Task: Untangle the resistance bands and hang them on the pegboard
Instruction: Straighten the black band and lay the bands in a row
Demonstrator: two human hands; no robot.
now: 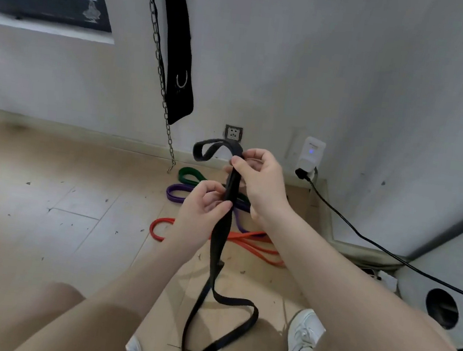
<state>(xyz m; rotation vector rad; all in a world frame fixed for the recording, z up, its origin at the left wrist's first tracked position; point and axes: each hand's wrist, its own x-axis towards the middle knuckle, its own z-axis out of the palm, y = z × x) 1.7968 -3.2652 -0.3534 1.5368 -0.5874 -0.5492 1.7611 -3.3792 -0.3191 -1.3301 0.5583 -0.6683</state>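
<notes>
One black resistance band (pixel 217 248) is hanging centre frame, its lower loop trailing on the wooden floor (pixel 34 196). Three bands are lying beyond it: orange (pixel 248 242), purple (pixel 175 193), green (pixel 191 175). Right hand (pixel 258 184) is pinching its top; left hand (pixel 202 209) is gripping lower down.

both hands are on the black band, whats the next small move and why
Probably draw the hands apart along the black band to work out its twist. The right hand pinches it near the top loop, the left hand grips it just below, and the lower part hangs in a loose curl by the shoes. The green band, purple band and red band lie on the floor.
</notes>
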